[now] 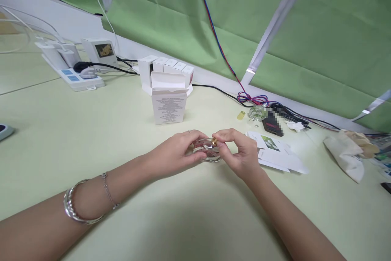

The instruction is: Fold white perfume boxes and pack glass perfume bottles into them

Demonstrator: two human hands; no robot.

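A clear glass bottle point(207, 152), rounded and reddish inside, is gripped on its left side by my left hand point(183, 149). On its neck sits a small gold-coloured fitting point(214, 141), pinched between the thumb and index finger of my right hand point(240, 151). Whether the fitting is fixed to the neck or loose cannot be seen. Just beyond my hands stands an open white box point(169, 106) with printed text on its front and its flap raised. To the right of my right hand lie white printed cards and papers point(281, 157).
Several small white boxes point(171, 65) stand behind the open one. A power strip point(82, 84) with plugs is at the left. Back right are a gold cylinder point(241, 115), a clear glass piece point(257, 113), a black box point(273, 124), coiled cables point(253, 99) and a pale cloth point(345, 157).
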